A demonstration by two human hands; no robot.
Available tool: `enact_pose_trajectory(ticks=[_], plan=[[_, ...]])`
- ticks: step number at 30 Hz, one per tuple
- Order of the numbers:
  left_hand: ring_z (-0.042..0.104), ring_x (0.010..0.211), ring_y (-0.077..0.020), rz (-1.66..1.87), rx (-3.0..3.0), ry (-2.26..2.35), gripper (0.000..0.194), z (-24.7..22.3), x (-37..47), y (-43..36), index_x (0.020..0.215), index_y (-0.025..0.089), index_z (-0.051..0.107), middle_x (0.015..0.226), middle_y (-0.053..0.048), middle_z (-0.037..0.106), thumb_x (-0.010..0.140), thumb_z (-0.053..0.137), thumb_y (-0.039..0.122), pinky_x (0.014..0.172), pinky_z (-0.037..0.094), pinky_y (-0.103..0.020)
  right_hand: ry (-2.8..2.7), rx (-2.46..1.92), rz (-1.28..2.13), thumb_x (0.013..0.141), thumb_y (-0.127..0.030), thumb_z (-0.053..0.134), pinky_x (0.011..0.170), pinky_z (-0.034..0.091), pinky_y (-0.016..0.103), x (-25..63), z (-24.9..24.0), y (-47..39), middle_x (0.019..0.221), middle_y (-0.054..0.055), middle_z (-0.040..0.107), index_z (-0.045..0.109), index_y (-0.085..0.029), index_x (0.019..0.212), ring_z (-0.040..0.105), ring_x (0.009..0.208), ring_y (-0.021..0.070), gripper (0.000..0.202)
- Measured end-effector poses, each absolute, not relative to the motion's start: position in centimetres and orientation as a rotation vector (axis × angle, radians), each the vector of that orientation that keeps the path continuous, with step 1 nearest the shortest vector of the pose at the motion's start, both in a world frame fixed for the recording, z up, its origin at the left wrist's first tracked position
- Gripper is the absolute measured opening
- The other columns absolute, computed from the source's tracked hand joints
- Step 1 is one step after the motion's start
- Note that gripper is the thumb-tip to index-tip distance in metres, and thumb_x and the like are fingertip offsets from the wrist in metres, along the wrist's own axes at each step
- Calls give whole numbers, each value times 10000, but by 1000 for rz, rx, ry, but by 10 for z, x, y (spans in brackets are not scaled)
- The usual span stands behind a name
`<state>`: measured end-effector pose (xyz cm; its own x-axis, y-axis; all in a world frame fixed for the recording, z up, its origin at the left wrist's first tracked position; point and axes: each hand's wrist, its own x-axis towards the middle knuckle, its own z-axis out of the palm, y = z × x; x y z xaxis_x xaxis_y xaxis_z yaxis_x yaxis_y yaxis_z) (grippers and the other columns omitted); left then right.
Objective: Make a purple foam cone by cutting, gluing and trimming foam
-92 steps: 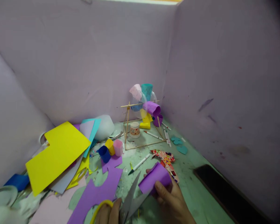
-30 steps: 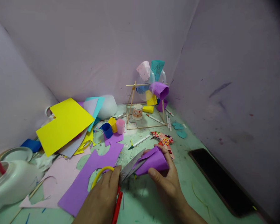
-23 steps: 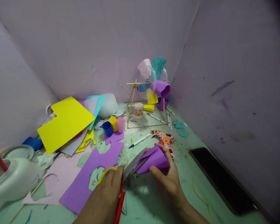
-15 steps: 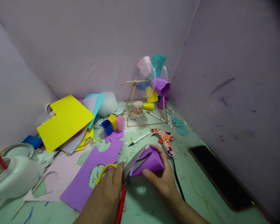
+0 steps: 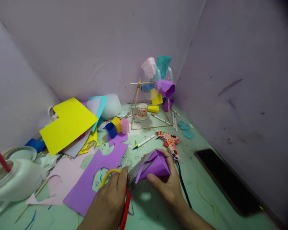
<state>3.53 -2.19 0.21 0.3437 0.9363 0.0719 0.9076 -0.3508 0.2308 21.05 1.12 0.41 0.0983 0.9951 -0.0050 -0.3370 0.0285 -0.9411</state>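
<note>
My left hand (image 5: pixel 110 198) is closed around the scissors (image 5: pixel 126 207), which have one yellow and one red handle. Their metal blades reach up and right into the edge of a small purple paper cup (image 5: pixel 155 169). A narrow purple strip hangs along the blades at the cup's rim. Fingers and thumb of my right hand (image 5: pixel 166 182) grip that cup from its right side. Left of my hands lies a purple sheet (image 5: pixel 86 188) with rounded cut-outs, over a pink sheet (image 5: pixel 64 175).
Behind stands a stick frame (image 5: pixel 134 102) bearing a wheel with coloured paper cups. A patterned glue gun (image 5: pixel 169 140), a marker (image 5: pixel 144 142) and a dark phone (image 5: pixel 225 182) lie around my hands. A white pot (image 5: pixel 21 182) and yellow sheet (image 5: pixel 69 123) sit left.
The scissor blades have come closer together on the purple cup's edge, and the cut strip hangs slightly lower. Both hands stay nearly in place.
</note>
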Motion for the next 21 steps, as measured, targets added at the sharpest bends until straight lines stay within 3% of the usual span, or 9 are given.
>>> enact_pose_trajectory(ticks=[8,18,21], plan=[[672,920,-219,384,2637,1637,573,2,31,-19,1365,172,168,1084,-135,646,845,364,33,753,564,-320,-871,-959,1312,609,-299,777,654,508,300,212,1,11,970,51,689,467,-244,1134,661,825,245,612],[689,788,-220,578,2694,1469,538,-6,23,-18,1364,158,270,987,-129,677,849,413,96,674,580,-307,-971,-930,1325,663,-270,753,724,519,296,216,-3,13,1028,50,666,440,-256,1153,655,854,209,582],[688,826,-225,689,2602,1455,520,-4,28,-19,1360,191,292,1013,-127,678,858,398,108,697,567,-306,-958,-941,1336,623,-280,787,683,525,290,216,-7,15,1008,41,667,441,-268,1159,656,834,217,638]])
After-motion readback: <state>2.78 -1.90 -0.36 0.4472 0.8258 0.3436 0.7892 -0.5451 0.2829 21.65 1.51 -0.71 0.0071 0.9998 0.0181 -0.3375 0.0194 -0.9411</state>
